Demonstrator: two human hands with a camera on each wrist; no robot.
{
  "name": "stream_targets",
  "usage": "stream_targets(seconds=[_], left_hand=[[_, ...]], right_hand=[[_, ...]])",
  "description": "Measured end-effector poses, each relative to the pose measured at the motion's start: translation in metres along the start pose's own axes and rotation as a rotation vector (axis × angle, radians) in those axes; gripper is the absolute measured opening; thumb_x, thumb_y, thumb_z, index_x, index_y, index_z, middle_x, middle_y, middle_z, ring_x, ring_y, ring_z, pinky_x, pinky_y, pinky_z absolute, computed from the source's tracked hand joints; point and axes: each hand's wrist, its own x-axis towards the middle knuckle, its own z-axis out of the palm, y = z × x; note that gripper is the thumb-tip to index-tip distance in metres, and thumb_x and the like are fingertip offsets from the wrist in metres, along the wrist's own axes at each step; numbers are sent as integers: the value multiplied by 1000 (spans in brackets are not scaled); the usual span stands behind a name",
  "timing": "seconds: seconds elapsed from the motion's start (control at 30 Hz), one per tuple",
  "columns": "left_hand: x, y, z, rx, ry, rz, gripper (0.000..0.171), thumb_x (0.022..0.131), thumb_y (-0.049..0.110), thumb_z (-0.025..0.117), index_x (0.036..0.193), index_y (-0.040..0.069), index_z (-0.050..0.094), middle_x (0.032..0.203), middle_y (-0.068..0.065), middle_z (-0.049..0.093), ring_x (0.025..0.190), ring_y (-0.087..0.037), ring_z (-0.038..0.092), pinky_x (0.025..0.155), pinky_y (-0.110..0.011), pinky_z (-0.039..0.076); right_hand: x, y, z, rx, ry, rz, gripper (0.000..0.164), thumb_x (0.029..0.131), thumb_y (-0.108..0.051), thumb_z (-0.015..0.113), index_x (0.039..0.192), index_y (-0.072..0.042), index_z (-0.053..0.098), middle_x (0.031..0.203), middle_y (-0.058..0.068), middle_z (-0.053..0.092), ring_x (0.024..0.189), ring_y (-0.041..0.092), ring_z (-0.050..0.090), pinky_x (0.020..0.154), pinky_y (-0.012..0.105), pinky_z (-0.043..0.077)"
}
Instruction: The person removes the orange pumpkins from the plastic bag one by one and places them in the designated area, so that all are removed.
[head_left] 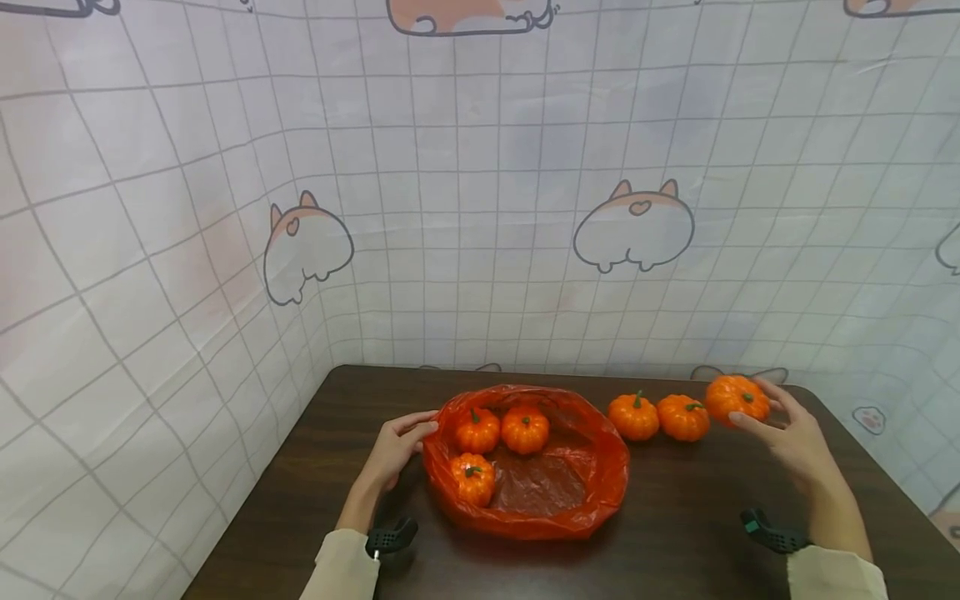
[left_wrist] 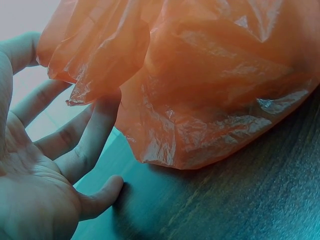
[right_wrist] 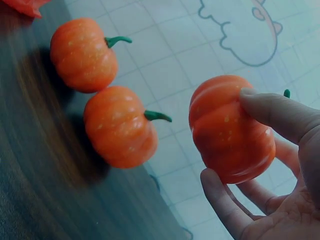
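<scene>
Orange pumpkin sits pinched between thumb and fingers of the right hand (left hand grips red bag).

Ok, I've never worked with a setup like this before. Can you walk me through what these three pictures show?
There's no machine here: a person's bare left hand and right hand do the work. The wide picture is taken from the person's head, looking forward and down. The other two are taken from the left and right wrists, each looking at that hand's work.

On the dark table sits an open red bag with three small pumpkins inside. Two more pumpkins stand side by side on the table, to the right of the bag. The left hand holds the bag's rim, while the right hand holds another pumpkin, raised clear of the table.
</scene>
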Motion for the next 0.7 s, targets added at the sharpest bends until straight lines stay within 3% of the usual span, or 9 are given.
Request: stream_targets(seconds=[0.27,0.3,0.37,0.43,0.5,0.53,0.6,0.67,0.7], left_hand=[[-1,0,0,-6,-1,-2,38,100,24,67,132,4,68,125,-15,73,85,-17,73,90,-39,61],[-1,-1,0,-4,-3,-2,39,100,24,67,133,4,68,125,-16,72,86,-17,73,90,-40,61],[-1,-2,0,-2,-6,-5,39,100,26,67,133,5,68,126,-16,72,86,-18,73,91,-40,61],[-1,-2,0,0,-9,-3,40,100,26,67,133,5,67,126,-16,72,87,-18,73,91,-40,61],[-1,-1,0,-7,-9,-4,40,99,26,67,133,5,68,126,-16,72,87,-18,73,91,-40,61],[-1,-1,0,-10,-6,-5,39,99,26,68,132,5,68,125,-16,72,86,-18,73,91,-40,61],[-1,1,1,-16,0,1,38,99,25,68,131,5,69,124,-16,73,86,-17,73,90,-39,61],[-1,2,1,-20,2,6,38,99,25,68,131,4,69,124,-16,73,85,-17,73,89,-37,62],[0,2,1,-16,0,8,38,99,25,68,131,4,69,124,-16,73,85,-17,73,88,-36,62]], right_hand=[[2,17,-3,14,12,50,95,99,-47,64,165,-10,6,160,43,8,137,63,25,101,82,32],[2,19,-3,12,16,53,95,99,-46,64,164,-8,6,159,44,10,137,63,27,100,74,42],[2,23,-4,12,22,60,95,99,-46,64,164,-6,6,158,44,12,136,61,28,99,70,45],[3,27,-4,6,23,69,96,99,-46,64,164,-5,7,157,45,14,134,59,33,91,50,55],[4,29,-4,-1,24,80,96,99,-46,64,164,-5,7,157,44,15,130,54,39,89,47,57],[5,30,-5,-8,25,87,96,99,-47,64,164,-5,7,157,44,16,127,49,46,95,56,54],[8,32,-4,-13,26,95,97,98,-48,64,164,-5,7,158,44,16,123,44,51,97,57,54],[9,34,-3,-4,27,108,97,98,-49,64,164,-5,6,158,44,16,123,46,51,105,70,40],[10,36,-3,1,25,114,97,98,-49,63,164,-6,6,158,44,15,124,47,51,106,71,38]])
